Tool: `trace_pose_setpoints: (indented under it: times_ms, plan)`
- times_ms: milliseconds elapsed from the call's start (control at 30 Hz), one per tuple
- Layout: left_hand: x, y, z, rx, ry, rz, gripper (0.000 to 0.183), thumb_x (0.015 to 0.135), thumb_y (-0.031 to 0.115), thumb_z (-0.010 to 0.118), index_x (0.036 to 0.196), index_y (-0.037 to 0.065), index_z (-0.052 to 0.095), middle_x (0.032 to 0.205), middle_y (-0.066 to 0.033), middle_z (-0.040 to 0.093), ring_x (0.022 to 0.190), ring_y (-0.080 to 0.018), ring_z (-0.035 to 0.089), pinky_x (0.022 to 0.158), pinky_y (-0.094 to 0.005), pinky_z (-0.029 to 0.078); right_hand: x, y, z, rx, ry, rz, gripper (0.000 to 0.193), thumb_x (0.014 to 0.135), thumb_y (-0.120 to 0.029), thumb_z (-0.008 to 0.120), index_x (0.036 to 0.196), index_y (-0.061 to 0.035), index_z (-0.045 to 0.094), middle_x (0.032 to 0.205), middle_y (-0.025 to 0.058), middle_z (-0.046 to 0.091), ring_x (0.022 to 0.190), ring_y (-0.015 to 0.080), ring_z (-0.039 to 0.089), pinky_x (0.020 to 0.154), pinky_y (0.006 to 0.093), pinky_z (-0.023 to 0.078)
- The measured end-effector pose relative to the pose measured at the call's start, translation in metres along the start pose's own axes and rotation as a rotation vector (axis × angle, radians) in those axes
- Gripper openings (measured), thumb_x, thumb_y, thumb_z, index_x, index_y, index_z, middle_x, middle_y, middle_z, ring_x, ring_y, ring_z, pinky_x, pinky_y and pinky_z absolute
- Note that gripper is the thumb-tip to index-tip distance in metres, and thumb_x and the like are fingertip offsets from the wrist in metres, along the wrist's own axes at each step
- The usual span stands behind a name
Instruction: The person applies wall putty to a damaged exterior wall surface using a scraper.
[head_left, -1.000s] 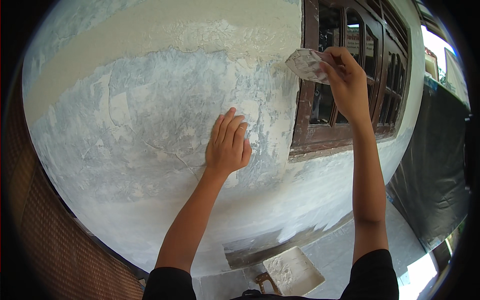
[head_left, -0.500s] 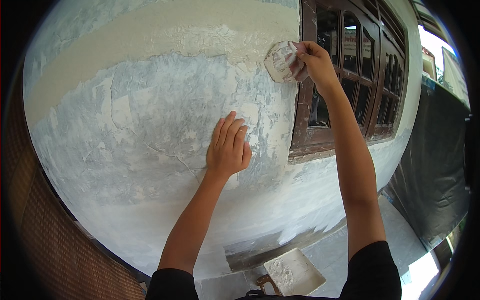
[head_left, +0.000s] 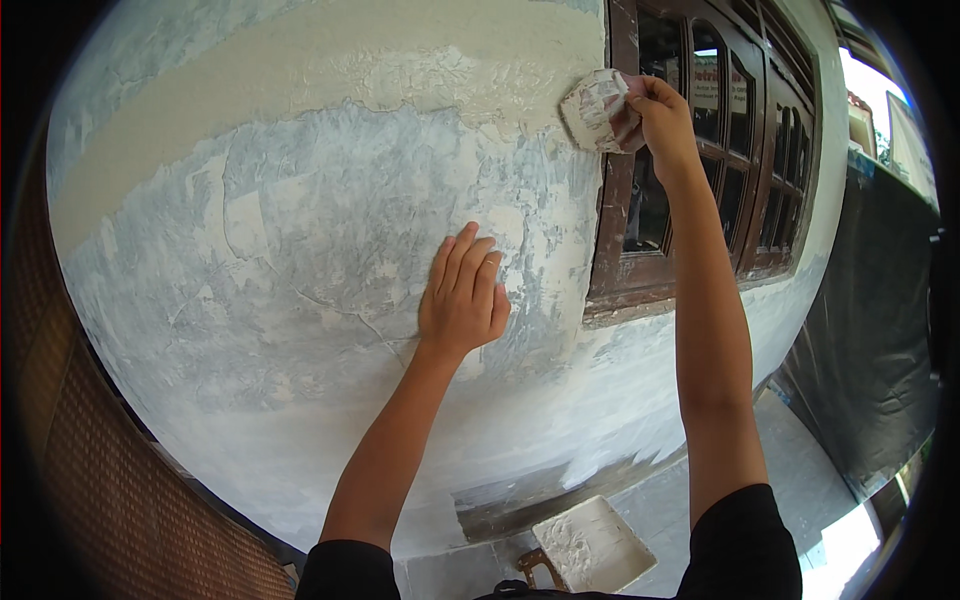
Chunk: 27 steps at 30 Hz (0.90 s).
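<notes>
Plaster still smeared the flat blade of the trowel (head_left: 592, 108), which had travelled leftward over the past second: earlier it hung in front of the window panes, and now it was pressed against the wall (head_left: 300, 250) right at the edge of the window frame (head_left: 615, 250), high up where the grey patch met the tan band. The right hand (head_left: 655, 110) stayed closed around the trowel's handle, arm stretched upward. The left hand (head_left: 462, 295) had hardly shifted; it lay open, fingers together, palm flat against the wall near the middle of the grey area.

Much of the trowel's handle was hidden inside the right fist, so its shape could not be made out. Behind the dark glass of the window nothing was clear. A tray (head_left: 595, 545) of pale plaster sat on the ground at the foot of the wall, close to the picture's lower edge, its near corner partly covered by a small brown object too cut off to identify.

Rough, patchy grey plaster covered the wall, cracked in thin lines and chipped in pale flakes, with a smoother sandy strip above. The window frame was dark brown wood, scuffed with white. Black sheeting (head_left: 870, 330) hung at the right.
</notes>
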<state>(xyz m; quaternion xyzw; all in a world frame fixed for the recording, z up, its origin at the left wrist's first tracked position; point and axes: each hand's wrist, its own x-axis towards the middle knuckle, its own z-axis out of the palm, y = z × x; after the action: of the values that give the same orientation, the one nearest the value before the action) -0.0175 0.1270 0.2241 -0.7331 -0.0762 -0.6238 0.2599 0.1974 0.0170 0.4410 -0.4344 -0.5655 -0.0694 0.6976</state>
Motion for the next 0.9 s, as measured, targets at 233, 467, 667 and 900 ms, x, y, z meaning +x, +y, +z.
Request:
trace_pose_setpoints:
  times_ms: [233, 467, 667, 900]
  plan:
    - [0.0, -0.004, -0.001, 0.017, 0.006, 0.001, 0.034, 0.08, 0.015, 0.052, 0.11, 0.0, 0.056, 0.123, -0.0154, 0.057, 0.131, -0.0332, 0.046, 0.114, -0.0471, 0.029, -0.009, -0.001, 0.031, -0.088, -0.046, -0.045, 0.022, 0.087, -0.005, 0.056, 0.107, 0.0012, 0.064, 0.085, 0.0084, 0.066, 0.07, 0.0151, 0.063, 0.057, 0.0276, 0.049]
    - [0.0, -0.001, 0.002, -0.007, 0.008, -0.004, 0.036, 0.079, 0.012, 0.054, 0.113, 0.0, 0.053, 0.123, -0.0174, 0.055, 0.13, -0.0364, 0.046, 0.111, -0.0516, 0.03, -0.002, 0.016, 0.001, 0.027, 0.047, -0.02, 0.024, 0.089, -0.006, 0.051, 0.108, 0.0015, 0.062, 0.082, 0.0089, 0.066, 0.056, 0.016, 0.062, 0.045, 0.0272, 0.047]
    - [-0.001, -0.003, 0.002, -0.017, 0.01, 0.001, 0.035, 0.08, 0.012, 0.054, 0.113, 0.0, 0.054, 0.123, -0.0168, 0.055, 0.13, -0.0361, 0.046, 0.111, -0.0515, 0.03, -0.003, 0.004, 0.006, -0.049, 0.106, 0.029, 0.026, 0.088, -0.005, 0.052, 0.11, 0.0009, 0.064, 0.088, 0.0059, 0.065, 0.076, 0.0125, 0.059, 0.067, 0.0268, 0.048]
    - [-0.001, -0.003, -0.001, -0.013, 0.001, 0.009, 0.035, 0.08, 0.013, 0.054, 0.113, 0.001, 0.054, 0.123, -0.0165, 0.056, 0.13, -0.0358, 0.046, 0.111, -0.0515, 0.03, -0.008, -0.005, 0.022, -0.155, -0.035, -0.033, 0.023, 0.088, -0.005, 0.053, 0.107, 0.0003, 0.064, 0.09, 0.0052, 0.065, 0.085, 0.0131, 0.058, 0.081, 0.0268, 0.044]
